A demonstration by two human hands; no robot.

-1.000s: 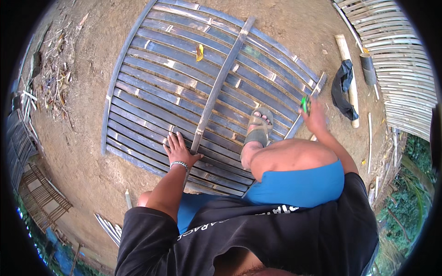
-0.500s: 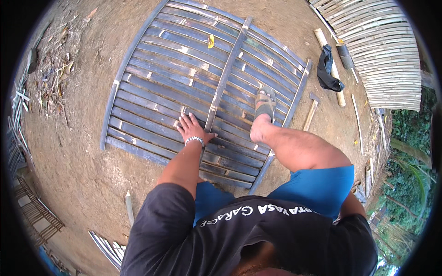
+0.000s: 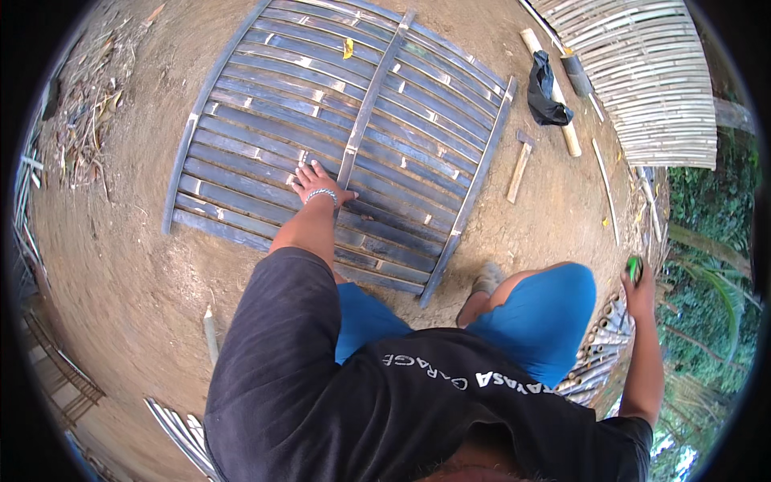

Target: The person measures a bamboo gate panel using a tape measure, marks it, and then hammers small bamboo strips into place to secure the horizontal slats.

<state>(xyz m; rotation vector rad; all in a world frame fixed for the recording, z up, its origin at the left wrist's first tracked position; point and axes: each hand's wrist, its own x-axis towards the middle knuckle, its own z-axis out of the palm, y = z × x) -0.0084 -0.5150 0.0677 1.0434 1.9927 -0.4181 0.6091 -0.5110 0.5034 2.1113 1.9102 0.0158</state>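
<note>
Flat on bamboo panel [image 3: 265,104]: left hand [image 3: 315,183]

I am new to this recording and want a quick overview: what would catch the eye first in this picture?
A large panel of dark bamboo slats lies flat on the bare dirt and fills the upper middle. The left hand presses flat on it beside the central crossbar, while the right hand, far out at the right edge, holds a small green object. At top right, a black cloth lies next to a lighter bamboo panel.
</note>
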